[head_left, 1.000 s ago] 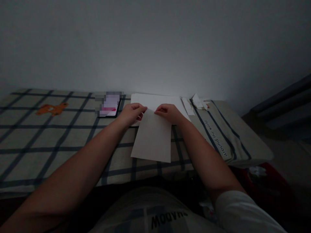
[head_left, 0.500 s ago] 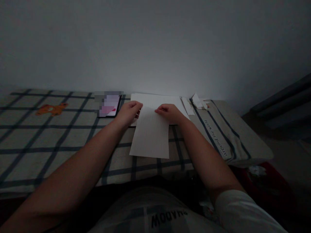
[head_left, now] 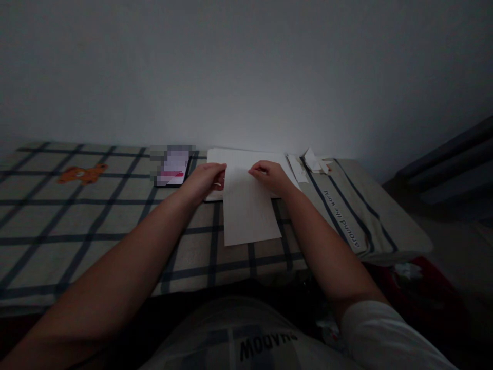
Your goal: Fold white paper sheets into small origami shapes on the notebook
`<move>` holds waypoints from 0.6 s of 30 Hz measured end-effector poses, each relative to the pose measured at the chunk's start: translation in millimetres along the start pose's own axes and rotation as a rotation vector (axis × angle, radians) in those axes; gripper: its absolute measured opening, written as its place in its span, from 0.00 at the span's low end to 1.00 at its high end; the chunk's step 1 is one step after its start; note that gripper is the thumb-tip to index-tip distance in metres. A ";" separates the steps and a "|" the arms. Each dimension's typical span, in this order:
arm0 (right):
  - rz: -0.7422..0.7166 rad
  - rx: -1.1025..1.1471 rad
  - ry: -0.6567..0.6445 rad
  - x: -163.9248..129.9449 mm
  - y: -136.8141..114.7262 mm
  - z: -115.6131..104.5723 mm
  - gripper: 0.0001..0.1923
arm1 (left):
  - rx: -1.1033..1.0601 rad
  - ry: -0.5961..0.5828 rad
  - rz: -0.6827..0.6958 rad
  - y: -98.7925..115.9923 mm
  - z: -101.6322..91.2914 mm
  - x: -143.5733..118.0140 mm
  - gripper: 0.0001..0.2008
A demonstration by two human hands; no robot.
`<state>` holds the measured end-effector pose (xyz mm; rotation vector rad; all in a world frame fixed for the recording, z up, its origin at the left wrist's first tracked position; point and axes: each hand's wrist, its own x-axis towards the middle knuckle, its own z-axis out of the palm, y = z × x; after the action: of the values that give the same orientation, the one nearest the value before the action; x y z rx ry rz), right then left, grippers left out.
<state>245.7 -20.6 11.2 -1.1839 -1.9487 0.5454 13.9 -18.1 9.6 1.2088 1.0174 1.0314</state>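
Observation:
A sheet of white paper [head_left: 249, 210] hangs between my hands, its lower end reaching toward me over the checked cloth. My left hand [head_left: 208, 180] pinches its left edge near the top, fingertips closed on it. On the other side, my right hand [head_left: 269, 176] is closed with thumb and forefinger pinching the same sheet. Beneath and behind it lies a stack of white paper [head_left: 265, 156] with a dark lower edge, partly covered by the sheet and my hands.
A tablet or phone [head_left: 176, 167] with a lit, partly blurred screen lies to the left. Farther left is an orange bear-shaped piece [head_left: 82, 174]. Torn paper scraps [head_left: 314, 162] lie right of the stack. The checked cloth [head_left: 127, 221] covers the surface, which meets a wall [head_left: 246, 72].
The lower end of the sheet has swung to the right and slightly away from me. My right hand has risen slightly; my left hand has barely moved.

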 end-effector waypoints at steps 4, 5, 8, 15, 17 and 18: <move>-0.015 0.000 0.020 -0.5 -1.8 -0.2 0.11 | -0.038 -0.018 -0.029 -0.6 -0.6 -0.6 0.11; -0.019 -0.005 0.023 -0.5 -1.9 -0.2 0.11 | -0.031 -0.011 -0.030 0.2 0.0 -1.5 0.11; -0.022 -0.004 0.030 -0.4 -0.4 0.2 0.11 | -0.016 0.027 -0.026 4.4 2.6 -4.5 0.11; 0.162 -0.011 0.199 1.1 9.4 -0.4 0.12 | 0.013 0.199 0.033 7.7 2.4 -3.4 0.08; 0.238 -0.006 0.210 1.9 11.5 -1.1 0.11 | 0.044 0.236 0.054 6.9 1.5 -2.3 0.08; 0.264 0.009 0.208 2.4 12.2 -1.4 0.11 | 0.060 0.244 0.058 6.6 1.2 -1.9 0.08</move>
<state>252.8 -12.8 4.6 -1.4432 -1.6247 0.5417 14.2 -19.7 16.4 1.1862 1.2152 1.2231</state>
